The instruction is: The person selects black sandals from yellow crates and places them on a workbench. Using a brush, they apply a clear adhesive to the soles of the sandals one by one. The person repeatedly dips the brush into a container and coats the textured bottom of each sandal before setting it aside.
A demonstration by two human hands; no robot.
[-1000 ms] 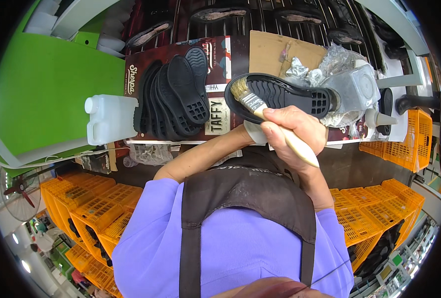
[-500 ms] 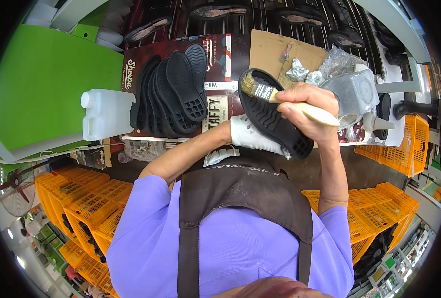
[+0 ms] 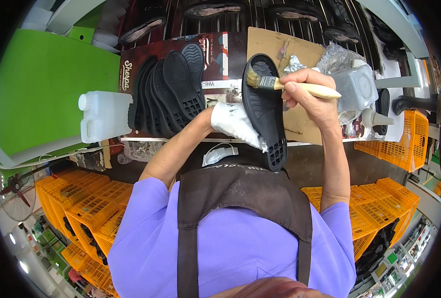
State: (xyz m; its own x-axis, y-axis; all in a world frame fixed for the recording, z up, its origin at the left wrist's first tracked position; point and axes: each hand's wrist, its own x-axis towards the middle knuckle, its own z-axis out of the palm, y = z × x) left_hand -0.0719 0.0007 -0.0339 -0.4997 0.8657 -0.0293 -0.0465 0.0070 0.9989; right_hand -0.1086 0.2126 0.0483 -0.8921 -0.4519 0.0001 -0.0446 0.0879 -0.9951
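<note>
A black rubber shoe sole (image 3: 266, 111) is held up over the near edge of the bench, its long axis pointing away from me. My left hand (image 3: 236, 121), in a stained white glove, grips it from the left and underneath; most of the fingers are hidden behind it. In my bare right hand (image 3: 309, 94) is a paintbrush (image 3: 320, 90) with a pale wooden handle. Its bristles touch the sole near the far end, inside the raised rim. To the left, several more black soles (image 3: 173, 84) lie overlapped in a fanned row on dark printed cardboard.
A white plastic jug (image 3: 105, 115) stands left of the soles, beside a green board (image 3: 56, 84). Right of my right hand sits a translucent container (image 3: 355, 89) with crumpled plastic and a white nozzle bottle (image 3: 376, 119). Black shoes (image 3: 295, 12) rest on a roller rack behind. Orange crates (image 3: 99, 198) flank me.
The sole has turned more upright, its heel end swinging left. My gloved left hand has shifted left with it. The brush has levelled out, its bristles still at the sole's far end.
</note>
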